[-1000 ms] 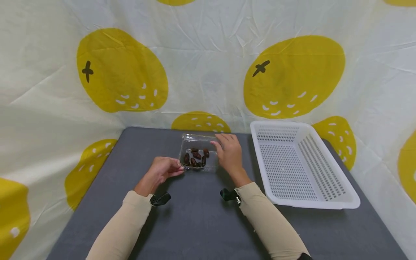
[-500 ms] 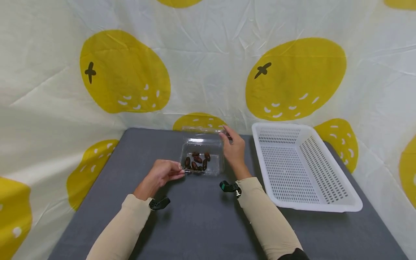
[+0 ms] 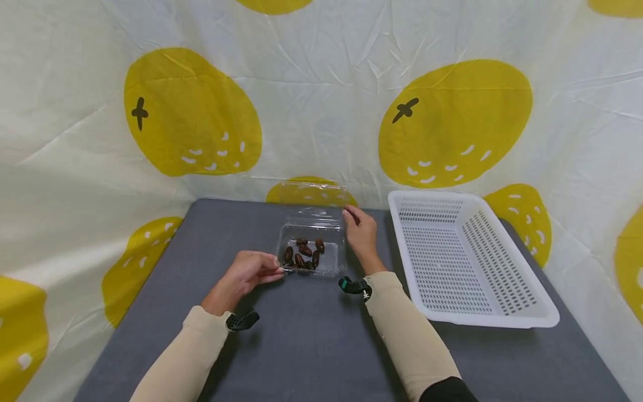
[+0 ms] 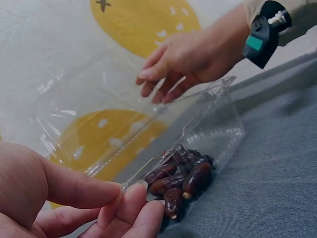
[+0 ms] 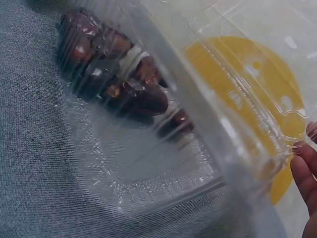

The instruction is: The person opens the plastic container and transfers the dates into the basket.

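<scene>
Head view: our left hand (image 3: 249,270) pinches the clear box (image 3: 334,257), probably light and flimsy, by its stiffer-looking rim; whether our right hand (image 3: 363,234) grips, we can't tell.

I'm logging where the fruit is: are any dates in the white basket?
No, all the visible dates sit in the clear plastic container, left of the white basket.

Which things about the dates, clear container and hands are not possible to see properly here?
Exact number of dates: small in the head view, hiding one another in both wrist views.
Part of the left hand: cut off by the left and bottom edges, left wrist view.
Most of the right hand: beyond the right edge, right wrist view.
Part of the clear container: blurred, right wrist view.
</scene>
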Available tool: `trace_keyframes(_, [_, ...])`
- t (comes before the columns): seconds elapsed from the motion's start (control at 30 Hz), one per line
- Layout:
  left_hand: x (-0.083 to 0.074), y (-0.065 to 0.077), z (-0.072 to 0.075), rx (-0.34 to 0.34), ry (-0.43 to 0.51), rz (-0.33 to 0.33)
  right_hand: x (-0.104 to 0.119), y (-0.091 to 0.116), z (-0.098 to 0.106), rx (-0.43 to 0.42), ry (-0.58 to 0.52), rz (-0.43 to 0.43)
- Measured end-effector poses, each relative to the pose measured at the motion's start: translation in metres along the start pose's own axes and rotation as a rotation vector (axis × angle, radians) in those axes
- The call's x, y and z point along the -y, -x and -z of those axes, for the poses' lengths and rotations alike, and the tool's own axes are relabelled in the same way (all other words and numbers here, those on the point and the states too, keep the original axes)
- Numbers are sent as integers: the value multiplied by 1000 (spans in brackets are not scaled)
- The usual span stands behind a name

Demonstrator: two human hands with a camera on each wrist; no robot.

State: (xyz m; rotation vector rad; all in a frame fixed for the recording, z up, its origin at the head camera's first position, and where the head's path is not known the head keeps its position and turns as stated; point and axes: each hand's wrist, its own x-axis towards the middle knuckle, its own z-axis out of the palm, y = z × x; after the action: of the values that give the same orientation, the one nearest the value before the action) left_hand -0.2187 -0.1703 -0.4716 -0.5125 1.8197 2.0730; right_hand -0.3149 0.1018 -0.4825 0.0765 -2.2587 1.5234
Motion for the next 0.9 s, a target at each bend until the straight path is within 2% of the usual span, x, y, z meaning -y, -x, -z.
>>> trace_keyframes(0.2, [1,4,2,18,-12,9,-8,0,-3,-1,6,-74])
trace_keyframes(0.53, [2,3,2,54,41,7,-14,-1,-6,10,-57,-216])
trace_keyframes(0.73, [4,4,1,70,41,16,-15,0,-9,10,-97,-313])
trace_keyframes(0.9, [6,4,0,77,32,9,-19,0,-9,9,-124,-352])
